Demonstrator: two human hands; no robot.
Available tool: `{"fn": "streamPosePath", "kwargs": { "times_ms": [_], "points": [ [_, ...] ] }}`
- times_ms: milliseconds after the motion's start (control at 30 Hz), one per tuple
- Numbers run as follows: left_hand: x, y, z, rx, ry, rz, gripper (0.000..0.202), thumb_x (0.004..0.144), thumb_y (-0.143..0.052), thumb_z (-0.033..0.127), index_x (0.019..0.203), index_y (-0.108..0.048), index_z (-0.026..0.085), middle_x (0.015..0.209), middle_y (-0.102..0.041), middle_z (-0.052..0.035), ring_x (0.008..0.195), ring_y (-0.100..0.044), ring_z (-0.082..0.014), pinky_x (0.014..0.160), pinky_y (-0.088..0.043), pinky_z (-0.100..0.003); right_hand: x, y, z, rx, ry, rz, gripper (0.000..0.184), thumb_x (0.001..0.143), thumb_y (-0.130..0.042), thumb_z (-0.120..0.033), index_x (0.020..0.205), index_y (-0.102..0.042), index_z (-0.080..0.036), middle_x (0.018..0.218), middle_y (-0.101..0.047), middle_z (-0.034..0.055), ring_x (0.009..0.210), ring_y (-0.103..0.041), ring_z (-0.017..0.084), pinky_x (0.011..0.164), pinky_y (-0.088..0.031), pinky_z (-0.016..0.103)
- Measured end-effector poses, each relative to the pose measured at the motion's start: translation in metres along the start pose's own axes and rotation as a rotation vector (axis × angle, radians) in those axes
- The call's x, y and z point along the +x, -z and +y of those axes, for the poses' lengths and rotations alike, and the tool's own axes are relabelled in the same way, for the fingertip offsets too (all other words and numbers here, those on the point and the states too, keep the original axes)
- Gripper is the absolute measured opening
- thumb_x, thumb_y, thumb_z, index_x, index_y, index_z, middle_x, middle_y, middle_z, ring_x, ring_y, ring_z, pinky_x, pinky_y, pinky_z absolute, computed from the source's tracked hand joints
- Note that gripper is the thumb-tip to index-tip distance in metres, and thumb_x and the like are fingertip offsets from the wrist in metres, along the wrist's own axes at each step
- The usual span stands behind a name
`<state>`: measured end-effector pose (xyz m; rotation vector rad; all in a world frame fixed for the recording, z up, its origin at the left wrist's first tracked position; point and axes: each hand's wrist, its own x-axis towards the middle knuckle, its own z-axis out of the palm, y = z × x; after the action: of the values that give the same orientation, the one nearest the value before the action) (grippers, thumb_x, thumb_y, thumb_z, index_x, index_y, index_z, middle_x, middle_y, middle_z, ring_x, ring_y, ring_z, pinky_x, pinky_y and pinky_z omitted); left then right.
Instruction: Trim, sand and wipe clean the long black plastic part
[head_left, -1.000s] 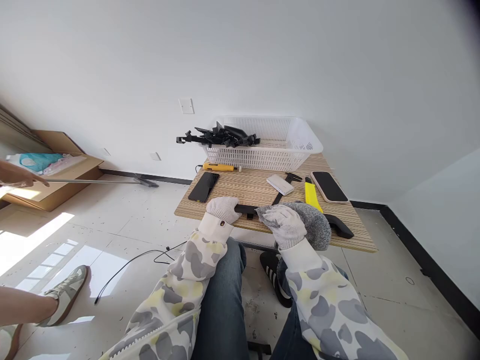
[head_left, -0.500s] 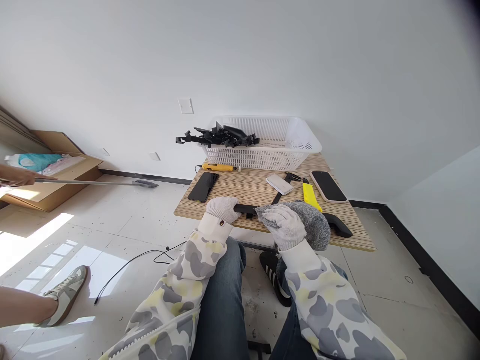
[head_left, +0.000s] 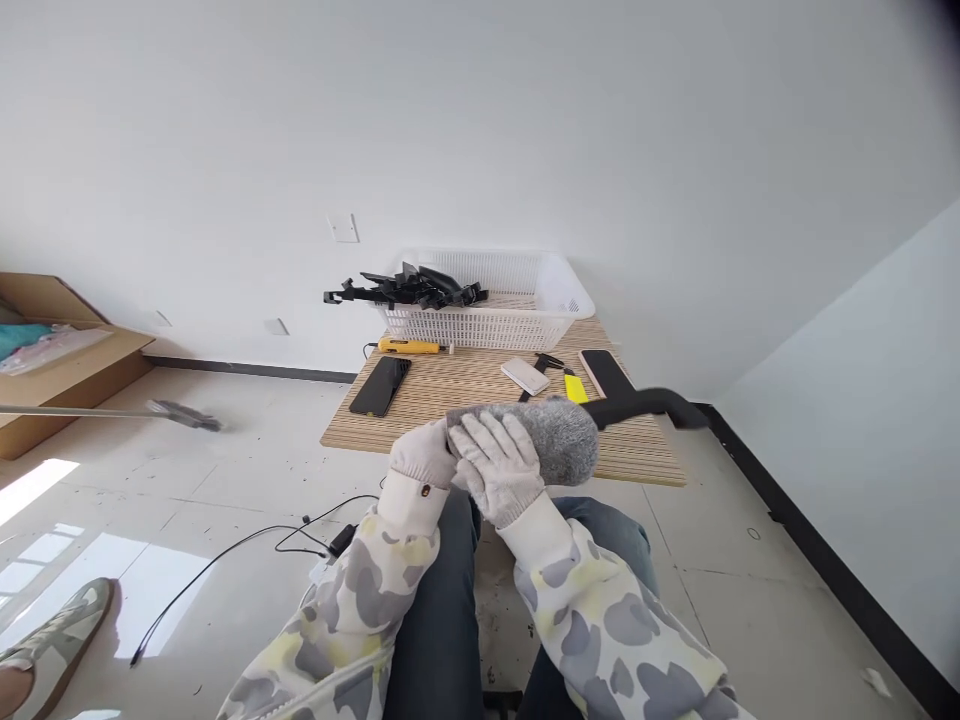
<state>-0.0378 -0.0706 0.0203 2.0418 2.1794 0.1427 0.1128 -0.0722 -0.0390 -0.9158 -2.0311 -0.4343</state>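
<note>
Both my hands wear whitish knit gloves. My left hand [head_left: 425, 455] is closed around the near end of a long black plastic part [head_left: 637, 405], and that end is hidden by the glove. Wrapped over the part's middle is a fluffy grey cloth [head_left: 566, 440]. My right hand [head_left: 499, 465] presses this cloth onto the part, fingers bent over it, close beside my left hand. The part's curved far end sticks out to the right, above the wooden table [head_left: 442, 400].
A white plastic basket [head_left: 480, 328] at the back bears a heap of black plastic parts [head_left: 416, 288]. Before it lie a yellow tool [head_left: 409, 346], two phones [head_left: 381, 386], a white pad [head_left: 525, 376], a black caliper [head_left: 547, 362] and a yellow cutter [head_left: 575, 388]. A cable [head_left: 217, 562] crosses the floor.
My hands have lifted the black part and drawn it toward me. The cloth has slid left along it, up to my left hand. The view has shifted right; the broom at left has moved.
</note>
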Motion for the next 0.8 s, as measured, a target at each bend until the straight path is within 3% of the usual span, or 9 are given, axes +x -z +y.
{"fn": "streamPosePath", "kwargs": {
  "times_ms": [167, 233, 367, 500, 567, 700, 800],
  "points": [
    [-0.018, 0.010, -0.006, -0.001, 0.093, 0.135, 0.023, 0.087, -0.059, 0.045, 0.090, -0.069, 0.025, 0.091, -0.076, -0.0067, 0.087, -0.073, -0.0271, 0.070, -0.047, -0.033, -0.006, 0.010, 0.034, -0.193, -0.272, 0.266, 0.046, 0.099, -0.051, -0.031, 0.144, -0.061, -0.030, 0.140, -0.066, 0.0087, 0.141, -0.050, 0.036, 0.122, -0.024, 0.065],
    [-0.021, 0.011, -0.004, -0.006, 0.078, 0.155, 0.022, 0.087, -0.058, 0.045, 0.090, -0.069, 0.025, 0.089, -0.075, -0.0067, 0.084, -0.072, -0.0265, 0.068, -0.046, -0.033, -0.008, 0.012, 0.039, -0.156, -0.287, 0.266, 0.046, 0.100, -0.049, -0.030, 0.144, -0.061, -0.029, 0.141, -0.065, 0.0090, 0.143, -0.047, 0.036, 0.122, -0.023, 0.066],
    [-0.027, 0.012, -0.004, 0.002, 0.102, 0.161, 0.023, 0.088, -0.056, 0.044, 0.088, -0.068, 0.025, 0.089, -0.075, -0.0073, 0.084, -0.072, -0.0265, 0.066, -0.044, -0.032, -0.009, 0.019, 0.040, -0.044, -0.065, 0.104, 0.045, 0.099, -0.055, -0.035, 0.143, -0.062, -0.031, 0.143, -0.064, 0.0052, 0.143, -0.049, 0.030, 0.124, -0.029, 0.055],
    [-0.033, 0.020, -0.018, 0.070, 0.122, 0.186, 0.025, 0.089, -0.055, 0.045, 0.090, -0.068, 0.023, 0.090, -0.075, -0.0092, 0.089, -0.072, -0.0297, 0.069, -0.044, -0.033, -0.010, 0.032, 0.063, -0.181, -0.108, 0.204, 0.033, 0.098, -0.060, -0.043, 0.127, -0.073, -0.033, 0.132, -0.071, 0.0039, 0.133, -0.059, 0.030, 0.124, -0.028, 0.057],
    [-0.034, 0.025, -0.023, 0.086, 0.105, 0.169, 0.025, 0.088, -0.055, 0.044, 0.091, -0.068, 0.023, 0.091, -0.076, -0.0095, 0.090, -0.073, -0.0306, 0.069, -0.044, -0.034, -0.009, 0.033, 0.074, -0.167, -0.061, 0.215, 0.028, 0.099, -0.058, -0.041, 0.118, -0.077, -0.031, 0.123, -0.076, 0.0040, 0.125, -0.065, 0.027, 0.123, -0.031, 0.054],
    [-0.034, 0.027, -0.021, 0.062, 0.093, 0.122, 0.023, 0.087, -0.056, 0.041, 0.091, -0.068, 0.023, 0.090, -0.076, -0.0087, 0.090, -0.073, -0.0298, 0.069, -0.045, -0.034, -0.004, 0.029, 0.078, -0.032, 0.208, 0.133, 0.024, 0.101, -0.056, -0.024, 0.109, -0.079, -0.028, 0.112, -0.080, 0.0019, 0.111, -0.072, 0.017, 0.114, -0.047, 0.039],
    [-0.035, 0.026, -0.015, 0.016, 0.078, 0.107, 0.020, 0.086, -0.057, 0.040, 0.090, -0.068, 0.023, 0.089, -0.076, -0.0072, 0.091, -0.073, -0.0280, 0.071, -0.046, -0.032, -0.004, 0.033, 0.075, -0.004, 0.246, 0.089, 0.022, 0.099, -0.061, -0.024, 0.110, -0.079, -0.030, 0.113, -0.079, 0.0007, 0.112, -0.072, 0.017, 0.113, -0.048, 0.039]
  ]
}}
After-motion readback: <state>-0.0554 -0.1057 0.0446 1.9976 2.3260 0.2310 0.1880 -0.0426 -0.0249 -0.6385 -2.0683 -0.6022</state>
